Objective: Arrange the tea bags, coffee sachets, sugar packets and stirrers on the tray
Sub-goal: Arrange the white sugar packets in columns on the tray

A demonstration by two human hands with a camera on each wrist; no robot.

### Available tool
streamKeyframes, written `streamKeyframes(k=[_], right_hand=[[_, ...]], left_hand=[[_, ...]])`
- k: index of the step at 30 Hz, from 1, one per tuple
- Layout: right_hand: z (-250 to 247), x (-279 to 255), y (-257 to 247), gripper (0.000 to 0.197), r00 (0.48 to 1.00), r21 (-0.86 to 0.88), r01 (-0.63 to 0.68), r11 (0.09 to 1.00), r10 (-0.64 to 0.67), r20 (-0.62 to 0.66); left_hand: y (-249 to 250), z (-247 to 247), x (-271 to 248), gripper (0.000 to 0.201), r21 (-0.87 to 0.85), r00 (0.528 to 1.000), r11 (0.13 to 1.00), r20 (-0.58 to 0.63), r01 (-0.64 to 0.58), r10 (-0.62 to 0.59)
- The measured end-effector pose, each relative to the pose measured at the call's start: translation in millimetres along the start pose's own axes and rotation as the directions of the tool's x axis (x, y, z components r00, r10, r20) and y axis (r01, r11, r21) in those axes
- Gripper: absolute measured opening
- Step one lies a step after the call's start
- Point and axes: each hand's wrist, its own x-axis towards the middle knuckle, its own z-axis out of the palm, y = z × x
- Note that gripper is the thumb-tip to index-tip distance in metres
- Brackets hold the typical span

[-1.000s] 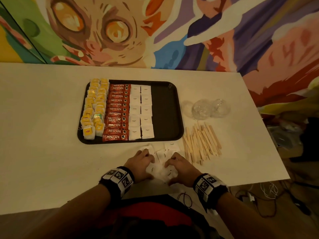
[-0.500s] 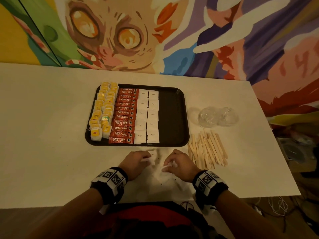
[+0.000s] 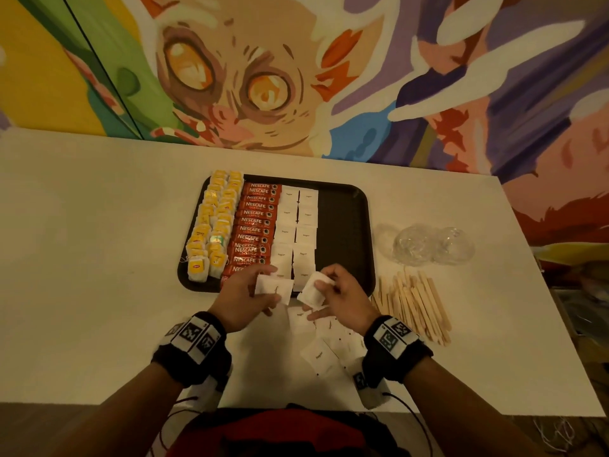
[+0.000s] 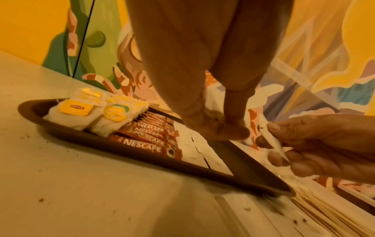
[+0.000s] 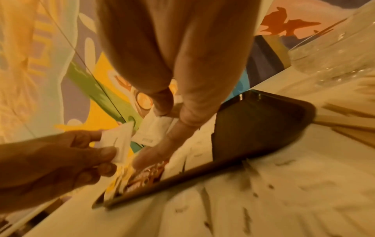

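Bright painted walls with a big-eyed animal stand behind a pale table (image 3: 99, 258).

From the head view, a dark tray (image 3: 346, 225) lies on the table. On it are rows of yellow tea bags (image 3: 214, 225), red coffee sachets (image 3: 255, 222) and two rows of white sugar packets (image 3: 296, 232). The right part of the tray is bare. A moment ago both hands were down on the loose sugar pile (image 3: 326, 341) near the table edge — now they are lifted up over the tray's near edge. The left hand (image 3: 244, 298) pinches one sugar packet (image 3: 273, 288), and the right hand (image 3: 342, 298) pinches another packet (image 3: 314, 290). The wooden stirrers (image 3: 412, 305) lie on the table just right of the tray, not yet touched. Some clear plastic (image 3: 428, 245) lies past them.

From the left wrist view, the left hand's fingers (image 4: 223, 128) curl down over the tray, and the packet they hold is mostly hidden. The right hand (image 4: 324, 144) shows at the side, gripping its packet by thumb and fingers.

From the right wrist view, the right hand's fingers (image 5: 162, 102) pinch a white packet, and the left hand (image 5: 50, 160) holds its packet close by.

I think the sugar rows are about to grow — then the leftover pile and the stirrers still need a place.
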Motion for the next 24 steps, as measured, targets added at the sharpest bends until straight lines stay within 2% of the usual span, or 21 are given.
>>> streamKeyframes(k=[2, 6, 7, 11, 15, 18, 21, 24], right_hand=[[0.7, 4.6, -9.7, 0.014, 1.000, 0.012, 0.021, 1.000, -0.021, -0.005], [0.2, 16.4, -27.3, 0.031, 0.996, -0.016, 0.073, 0.997, -0.074, -0.044], [-0.1, 20.3, -31.0, 0.034, 0.995, -0.019, 0.082, 0.996, -0.083, -0.056], [-0.4, 35.7, -44.7, 0.043, 0.990, 0.007, 0.113, 0.994, -0.112, -0.083], [2.7, 49.9, -54.7, 0.043, 0.990, 0.061, 0.123, 0.991, -0.117, -0.083], [5.8, 59.8, -59.4, 0.039, 0.993, 0.163, 0.114, 0.980, -0.106, -0.059], [8.4, 70.4, -65.4, 0.035, 0.992, 0.233, 0.125, 0.964, -0.114, -0.059], [7.7, 83.1, -72.4, 0.033, 0.989, 0.231, 0.146, 0.962, -0.132, -0.071]], left_hand=[[1.6, -7.0, 4.1, 0.041, -0.014, 0.996, 1.000, -0.088, -0.009, 0.008], [7.0, -20.5, 14.8, 0.008, 0.058, 0.979, 0.996, -0.187, -0.071, 0.081], [8.5, -24.4, 17.9, 0.008, 0.078, 0.977, 0.994, -0.196, -0.074, 0.088], [17.1, -36.7, 31.8, 0.025, 0.040, 0.981, 0.995, -0.170, -0.086, 0.092], [30.3, -39.9, 42.2, 0.019, -0.020, 0.974, 0.995, -0.207, -0.095, 0.088], [38.7, -36.9, 51.9, 0.010, -0.178, 0.963, 0.981, -0.267, -0.078, 0.028], [51.9, -28.5, 60.5, 0.011, -0.379, 0.959, 0.924, -0.277, -0.055, -0.057], [60.2, -20.5, 69.0, 0.016, -0.407, 0.956, 0.912, -0.283, -0.042, -0.083]])
